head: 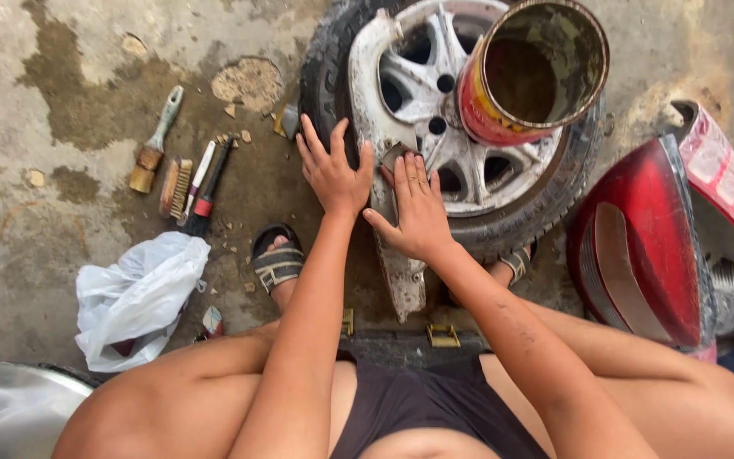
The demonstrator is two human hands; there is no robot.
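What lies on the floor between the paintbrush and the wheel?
In the head view, a wire brush and two pens or markers lie between the paintbrush and the wheel.

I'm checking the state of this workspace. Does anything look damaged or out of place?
Yes: a dirty open tin can sits tilted on the wheel, the concrete floor beside the tyre is chipped with loose bits, and a red tail lamp lies detached.

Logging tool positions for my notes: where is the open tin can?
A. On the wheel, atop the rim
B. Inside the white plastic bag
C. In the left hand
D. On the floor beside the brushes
A: the tin can rests on the wheel's rim, beyond both hands.
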